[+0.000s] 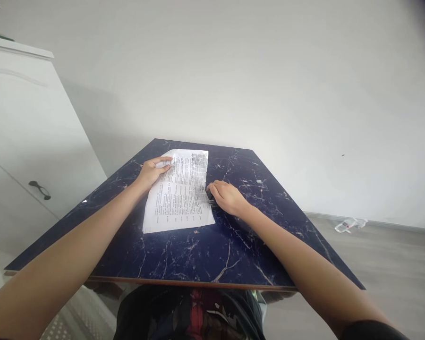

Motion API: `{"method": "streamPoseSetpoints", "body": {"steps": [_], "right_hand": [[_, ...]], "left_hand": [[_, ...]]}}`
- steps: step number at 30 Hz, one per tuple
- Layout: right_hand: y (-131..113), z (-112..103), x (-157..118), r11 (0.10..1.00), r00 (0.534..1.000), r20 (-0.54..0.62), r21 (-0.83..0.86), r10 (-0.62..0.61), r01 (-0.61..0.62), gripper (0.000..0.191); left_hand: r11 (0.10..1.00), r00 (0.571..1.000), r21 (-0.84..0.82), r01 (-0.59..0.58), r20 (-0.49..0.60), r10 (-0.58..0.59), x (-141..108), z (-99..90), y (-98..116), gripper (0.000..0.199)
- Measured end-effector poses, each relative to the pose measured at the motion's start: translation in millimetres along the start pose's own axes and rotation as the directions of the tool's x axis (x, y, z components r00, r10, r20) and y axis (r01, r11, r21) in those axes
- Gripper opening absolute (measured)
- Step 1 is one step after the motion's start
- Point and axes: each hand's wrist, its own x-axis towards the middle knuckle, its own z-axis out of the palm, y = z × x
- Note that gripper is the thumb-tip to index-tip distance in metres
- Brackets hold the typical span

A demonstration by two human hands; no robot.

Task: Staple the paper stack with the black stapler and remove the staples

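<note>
A printed white sheet of paper (180, 193) lies on the dark blue marbled table (198, 257), its long side running away from me. My left hand (154, 172) grips the sheet's left edge near the far end, thumb and fingers on the print. At the paper's right edge, my right hand (225, 196) is closed around a small black object (211, 198). Most of that object is hidden under the fingers, and it touches the edge of the sheet.
A white cabinet (31, 127) with a dark handle (39, 190) stands at the left. Behind the table is a pale wall (241, 71). Clear plastic packaging (350, 225) lies on the floor at the right.
</note>
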Motion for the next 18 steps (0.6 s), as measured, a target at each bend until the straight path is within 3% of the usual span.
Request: {"method": "streamPoseSetpoints", "body": {"steps": [5, 18], "right_hand": [[-3.9, 0.6, -1.5, 0.990, 0.998, 0.069, -0.140, -0.009, 0.018, 0.047], [-12.6, 3.9, -0.8, 0.924, 0.996, 0.086, -0.381, -0.009, 0.041, 0.046]], "left_hand": [[1.000, 1.000, -0.009, 0.000, -0.009, 0.000, 0.4, 0.6, -0.7, 0.038], [1.000, 1.000, 0.009, -0.015, -0.007, 0.015, 2.2, -0.8, -3.7, 0.037]]}}
